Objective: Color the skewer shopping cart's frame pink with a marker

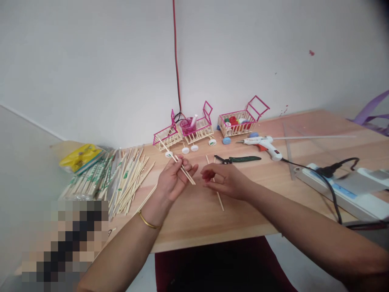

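Observation:
My left hand [174, 178] pinches a pair of thin wooden chopsticks [184, 169] between thumb and fingers, slanting down to the right. Close beside it hovers my right hand [226, 180], its fingers curved and apart with nothing visible in them. Beneath the right hand a loose wooden stick [220, 199] lies on the table, partly covered. Just beyond are cutting pliers [243, 159] with dark green handles. To the left, bare chopsticks [133, 182] lie in a loose heap beside a bundle of chopsticks in printed wrappers [94, 180].
Along the wall stand small stick-built carts with magenta rims, among them a right-hand cart [235, 123] holding coloured items. A magenta-stained cup [187, 126] stands behind. At right are a white glue gun [263, 145], a metal ruler [288, 156] and a corded power strip [346, 194].

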Demonstrator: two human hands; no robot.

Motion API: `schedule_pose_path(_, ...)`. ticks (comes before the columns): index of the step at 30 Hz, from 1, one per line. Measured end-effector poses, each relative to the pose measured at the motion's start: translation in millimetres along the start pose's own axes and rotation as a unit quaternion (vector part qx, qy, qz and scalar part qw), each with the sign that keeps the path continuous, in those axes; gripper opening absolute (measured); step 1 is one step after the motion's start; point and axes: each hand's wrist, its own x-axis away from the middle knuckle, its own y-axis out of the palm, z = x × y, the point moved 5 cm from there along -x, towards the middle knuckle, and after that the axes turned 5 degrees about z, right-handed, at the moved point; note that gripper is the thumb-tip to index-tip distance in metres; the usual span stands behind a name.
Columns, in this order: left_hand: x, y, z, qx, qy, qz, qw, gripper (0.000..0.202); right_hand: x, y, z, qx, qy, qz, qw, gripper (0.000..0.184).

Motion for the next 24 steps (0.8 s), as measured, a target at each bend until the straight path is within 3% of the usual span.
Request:
schedule_pose_path(5, 2.0, 4.2, -7.7, -0.020, -0.001, -0.014, 1.000, 0.005, 0.6, 18.9, -1.0, -0.034, 0.001, -0.049, 0.998, 0.014)
schedule_pose_path(12, 10.6, 17.7, -19.2, -0.161, 0.074, -0.112, 0.978, 0.011, -1.7, 20.5, 6.4, -0.038, 0.055, 0.014, 0.998, 0.009)
schedule_pose_path(14, 13.9, 19.7, -14.3, -0.270, 0.143, -0.139, 0.942, 0.009, -1.9, 20.8, 10.7, -0.045, 0.083, 0.022, 0.995, 0.009)
schedule_pose_path(15, 16.2, 21.0, -9.7, -0.341, 0.191, -0.143, 0.909, 0.010, -1.9, 21.1, 12.8, -0.050, 0.095, 0.024, 0.994, 0.007)
schedule_pose_path(18, 25.1, 27.2, 5.0, -0.529, 0.317, -0.129, 0.777, 0.013, -2.0, 22.2, 16.7, -0.041, 0.106, 0.009, 0.993, 0.018)
schedule_pose_path(19, 27.5, 28.9, 8.6, -0.559, 0.336, -0.121, 0.749, 0.014, -2.1, 22.2, 17.2, -0.024, 0.103, 0.001, 0.994, 0.018)
schedule_pose_path(21, 29.9, 30.1, 12.7, -0.578, 0.337, -0.108, 0.735, 0.013, -2.4, 21.6, 17.5, 0.026, 0.093, -0.011, 0.995, 0.013)
schedule_pose_path(24, 29.1, 28.8, 9.9, -0.566, 0.294, -0.113, 0.762, 0.008, -3.2, 21.6, 16.3, 0.097, 0.069, -0.030, 0.992, 0.010)
